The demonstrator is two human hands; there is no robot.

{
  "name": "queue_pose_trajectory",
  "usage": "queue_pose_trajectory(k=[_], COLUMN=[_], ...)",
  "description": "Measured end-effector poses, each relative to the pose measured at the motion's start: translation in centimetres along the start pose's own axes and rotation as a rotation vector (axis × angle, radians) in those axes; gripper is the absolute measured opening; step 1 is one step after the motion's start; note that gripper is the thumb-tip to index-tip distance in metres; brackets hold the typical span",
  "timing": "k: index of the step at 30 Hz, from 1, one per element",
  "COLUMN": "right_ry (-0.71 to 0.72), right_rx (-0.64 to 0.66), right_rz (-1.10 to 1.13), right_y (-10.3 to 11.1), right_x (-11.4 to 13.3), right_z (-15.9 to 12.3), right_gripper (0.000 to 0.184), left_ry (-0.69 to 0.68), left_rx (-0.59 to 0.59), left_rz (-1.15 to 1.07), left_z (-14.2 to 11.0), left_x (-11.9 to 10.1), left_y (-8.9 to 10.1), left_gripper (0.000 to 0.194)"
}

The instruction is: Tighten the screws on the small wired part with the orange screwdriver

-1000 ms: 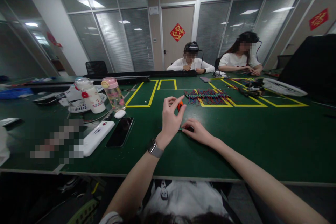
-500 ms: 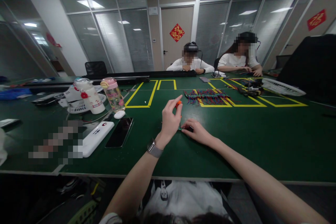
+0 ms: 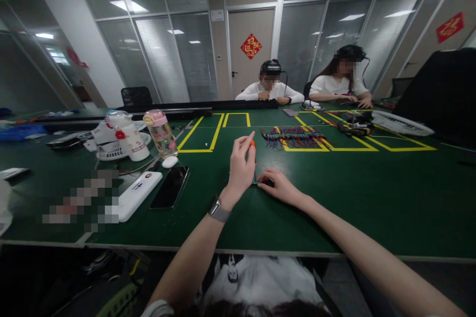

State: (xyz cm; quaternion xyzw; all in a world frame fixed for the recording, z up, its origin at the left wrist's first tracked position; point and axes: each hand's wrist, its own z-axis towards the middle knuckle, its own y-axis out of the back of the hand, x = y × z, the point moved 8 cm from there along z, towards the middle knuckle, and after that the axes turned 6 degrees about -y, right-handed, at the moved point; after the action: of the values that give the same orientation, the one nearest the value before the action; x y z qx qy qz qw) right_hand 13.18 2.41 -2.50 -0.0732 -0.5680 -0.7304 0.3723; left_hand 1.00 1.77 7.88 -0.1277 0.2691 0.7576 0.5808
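Note:
My left hand (image 3: 241, 168) is closed around an orange-handled screwdriver (image 3: 253, 143), which stands nearly upright with its handle partly behind my fingers. Its dark shaft reaches down to a small green circuit board (image 3: 255, 183) on the table. The fingers of my right hand (image 3: 278, 186) pinch that board at its right side. Where exactly the tip meets the board is too small to make out. Beyond my hands lies a row of small boards with red and blue wires (image 3: 295, 137).
Left of my hands are a black phone (image 3: 169, 187), a white power bank (image 3: 138, 197), a pink-lided bottle (image 3: 160, 133) and a white bottle (image 3: 132, 138). Yellow tape (image 3: 195, 151) marks rectangles on the green table (image 3: 372, 198). Two people sit across, beyond a dark rail (image 3: 241, 104).
My left fingers have shifted slightly on the screwdriver, and a little more of its orange handle shows. My right hand and the circuit board stay in place.

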Motion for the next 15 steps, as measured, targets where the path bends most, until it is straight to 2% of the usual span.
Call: queue_pose_trajectory(k=[3, 7, 9, 12, 15], right_ry=[-0.005, 0.001, 0.003, 0.003, 0.003], right_rx=[-0.001, 0.001, 0.002, -0.002, -0.004], right_rz=[-0.001, -0.004, -0.003, -0.006, -0.006], right_y=[0.0, 0.0, 0.0, 0.0, 0.0], right_x=[0.0, 0.1, 0.1, 0.0, -0.1], right_z=[0.0, 0.0, 0.0, 0.0, 0.0], right_gripper=[0.007, 0.007, 0.007, 0.007, 0.007], left_ry=[0.011, 0.027, 0.037, 0.085, 0.067], left_rx=[0.055, -0.039, -0.023, 0.079, 0.082], left_rz=[-0.074, 0.1, 0.019, -0.228, -0.211], left_z=[0.0, 0.0, 0.1, 0.0, -0.1], left_x=[0.2, 0.0, 0.0, 0.4, 0.3], left_y=[-0.5, 0.7, 0.5, -0.8, -0.8], left_gripper=[0.037, 0.031, 0.032, 0.036, 0.029])
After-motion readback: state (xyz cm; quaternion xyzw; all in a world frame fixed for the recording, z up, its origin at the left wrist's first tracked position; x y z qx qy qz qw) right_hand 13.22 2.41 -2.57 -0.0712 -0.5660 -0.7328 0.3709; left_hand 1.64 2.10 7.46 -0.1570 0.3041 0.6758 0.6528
